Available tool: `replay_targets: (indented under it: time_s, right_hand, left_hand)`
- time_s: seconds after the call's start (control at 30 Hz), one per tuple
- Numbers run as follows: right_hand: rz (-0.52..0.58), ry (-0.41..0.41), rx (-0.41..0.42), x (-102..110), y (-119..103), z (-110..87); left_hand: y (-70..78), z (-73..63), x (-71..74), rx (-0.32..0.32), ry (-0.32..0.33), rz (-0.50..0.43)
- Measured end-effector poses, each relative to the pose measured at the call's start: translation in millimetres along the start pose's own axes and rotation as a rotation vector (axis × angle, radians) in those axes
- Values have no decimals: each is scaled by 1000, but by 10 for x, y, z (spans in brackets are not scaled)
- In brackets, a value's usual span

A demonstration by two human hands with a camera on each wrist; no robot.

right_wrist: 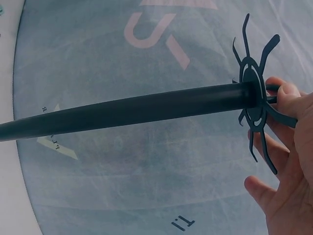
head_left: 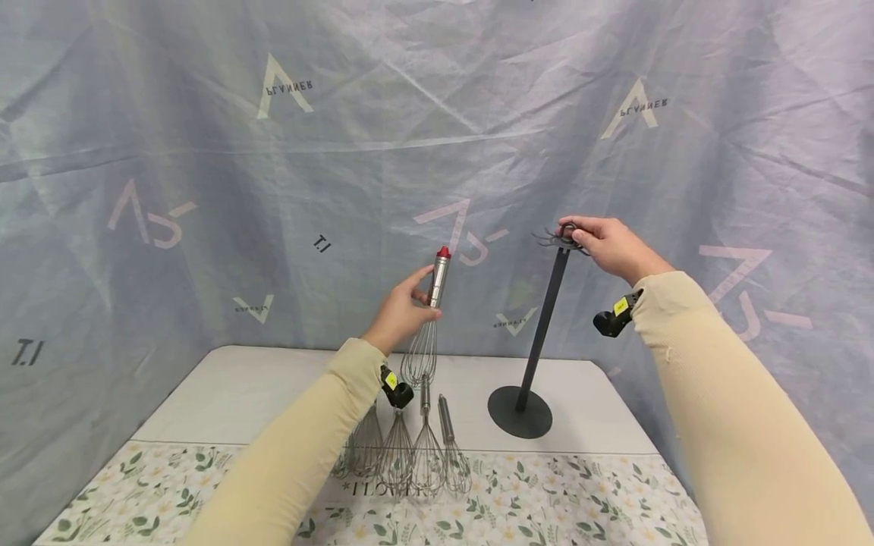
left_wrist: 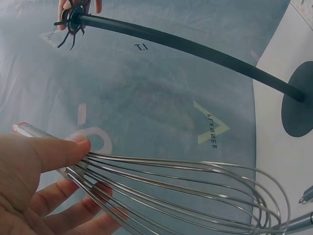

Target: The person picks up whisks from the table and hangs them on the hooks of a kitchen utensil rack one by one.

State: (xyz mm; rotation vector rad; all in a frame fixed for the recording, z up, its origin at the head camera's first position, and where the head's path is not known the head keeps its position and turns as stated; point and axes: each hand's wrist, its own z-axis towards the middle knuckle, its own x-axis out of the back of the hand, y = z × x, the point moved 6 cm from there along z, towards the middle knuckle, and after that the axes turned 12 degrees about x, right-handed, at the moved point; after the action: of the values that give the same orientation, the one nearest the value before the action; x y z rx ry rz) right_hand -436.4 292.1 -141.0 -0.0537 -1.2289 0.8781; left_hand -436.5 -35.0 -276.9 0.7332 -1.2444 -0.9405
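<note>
My left hand (head_left: 403, 312) grips a wire whisk (head_left: 437, 284) by its metal handle, thumb on one side and fingers on the other. The whisk is upright, its red-tipped end up and its wire loops (left_wrist: 195, 188) hanging down over the table. To the right stands a black utensil stand (head_left: 542, 326) with a round base (head_left: 520, 412) and a ring of curved hooks (right_wrist: 252, 95) on top. My right hand (head_left: 617, 246) pinches the top of this stand by the loop above the hooks. No whisk hangs from the visible hooks.
Several more whisks (head_left: 428, 455) lie side by side at the front of the white table (head_left: 259, 387), partly hidden by my left wrist camera. A floral cloth (head_left: 546, 500) covers the near part. A grey-blue curtain (head_left: 369, 174) hangs behind and at both sides.
</note>
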Motion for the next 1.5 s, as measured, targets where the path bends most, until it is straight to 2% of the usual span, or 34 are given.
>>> replay_targets:
  time_s: [0.33, 0.8, 1.0, 1.3, 1.5]
  right_hand:
    - [-7, -9, 21, 12, -40, 26]
    - [21, -7, -4, -1, -10, 13]
    - [-6, 3, 22, 1, -17, 13]
    - [1, 5, 18, 15, -34, -4]
    - [10, 13, 14, -13, 6, -3]
  left_hand:
    - [173, 120, -117, -60, 3, -11]
    - [297, 234, -244, -122, 70, 20]
    - [395, 242, -332, -159, 78, 60]
    - [564, 297, -500, -192, 85, 135]
    - [608, 304, -622, -196, 72, 170]
